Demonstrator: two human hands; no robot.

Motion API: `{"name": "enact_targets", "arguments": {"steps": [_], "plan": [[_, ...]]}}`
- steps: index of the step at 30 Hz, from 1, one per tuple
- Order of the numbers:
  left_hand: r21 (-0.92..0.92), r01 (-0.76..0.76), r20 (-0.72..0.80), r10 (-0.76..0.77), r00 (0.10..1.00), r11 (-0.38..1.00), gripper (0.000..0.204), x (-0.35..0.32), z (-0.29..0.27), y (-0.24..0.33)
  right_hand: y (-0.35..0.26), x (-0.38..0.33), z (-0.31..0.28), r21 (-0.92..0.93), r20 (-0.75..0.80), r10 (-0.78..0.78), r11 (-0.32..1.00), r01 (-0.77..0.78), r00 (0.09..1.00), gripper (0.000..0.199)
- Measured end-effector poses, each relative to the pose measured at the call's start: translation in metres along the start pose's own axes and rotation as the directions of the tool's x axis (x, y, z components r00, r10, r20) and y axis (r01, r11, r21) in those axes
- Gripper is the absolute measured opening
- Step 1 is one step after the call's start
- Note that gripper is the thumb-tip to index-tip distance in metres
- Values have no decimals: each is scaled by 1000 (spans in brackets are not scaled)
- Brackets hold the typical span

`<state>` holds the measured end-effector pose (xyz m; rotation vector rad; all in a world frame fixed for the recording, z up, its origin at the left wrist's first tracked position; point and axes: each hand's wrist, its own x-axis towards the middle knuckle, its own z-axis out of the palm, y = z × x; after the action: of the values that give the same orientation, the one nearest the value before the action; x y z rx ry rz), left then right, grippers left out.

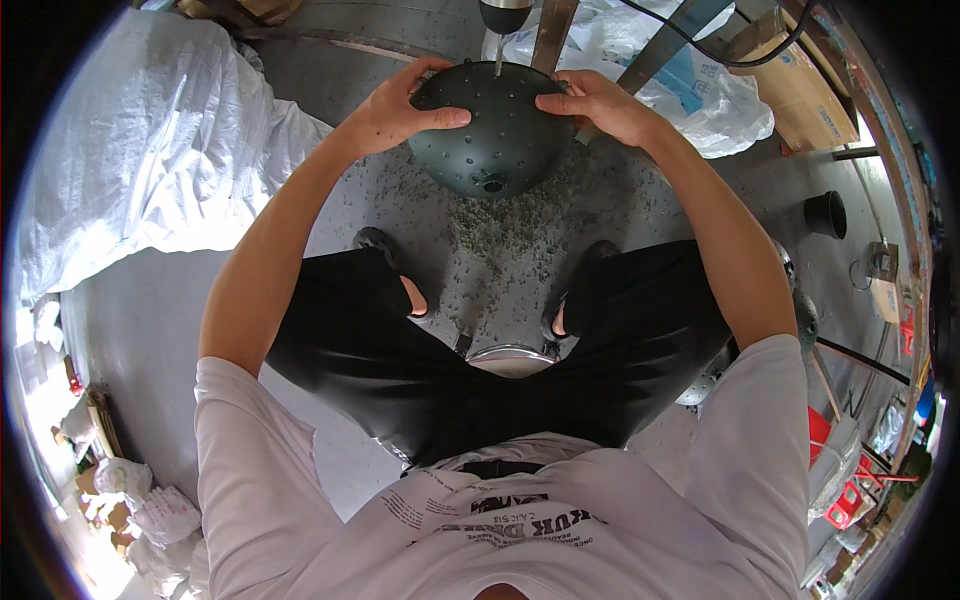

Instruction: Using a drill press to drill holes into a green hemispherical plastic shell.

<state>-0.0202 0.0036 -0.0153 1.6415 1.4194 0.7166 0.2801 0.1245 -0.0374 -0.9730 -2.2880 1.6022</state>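
A dark green, rounded bowl-like shell (490,125) is held out in front of me, its domed side facing up. Small bumps or holes dot its surface, and a larger hole shows near its lower edge. My left hand (405,112) grips the left rim, thumb on top. On the opposite rim, my right hand (600,108) holds it the same way, with the other fingers partly hidden. A drill chuck (506,14) comes down from the top edge, and its thin bit (499,55) meets the far part of the shell.
Shavings (510,230) litter the grey floor beneath the shell, between my feet. A large white woven sheet (150,130) lies at left. Clear plastic wrapping (690,100) and a cardboard box (795,95) stand far right, with a black bucket (825,214) nearer.
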Motion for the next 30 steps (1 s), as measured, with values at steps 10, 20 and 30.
{"name": "enact_targets", "arguments": {"steps": [10, 20, 30], "plan": [[0, 6, -83, -6, 997, 1000, 81, 6, 3, -3, -19, -8, 2, 220, -25, 51, 974, -44, 998, 64], [0, -9, -79, 9, 997, 1000, 85, 6, 2, -2, -28, -11, 0, 189, 0, 66, 980, -65, 998, 60], [16, 7, -83, -6, 997, 1000, 86, 5, 1, -2, -26, -10, 2, 238, 0, 58, 970, -57, 998, 62]]}}
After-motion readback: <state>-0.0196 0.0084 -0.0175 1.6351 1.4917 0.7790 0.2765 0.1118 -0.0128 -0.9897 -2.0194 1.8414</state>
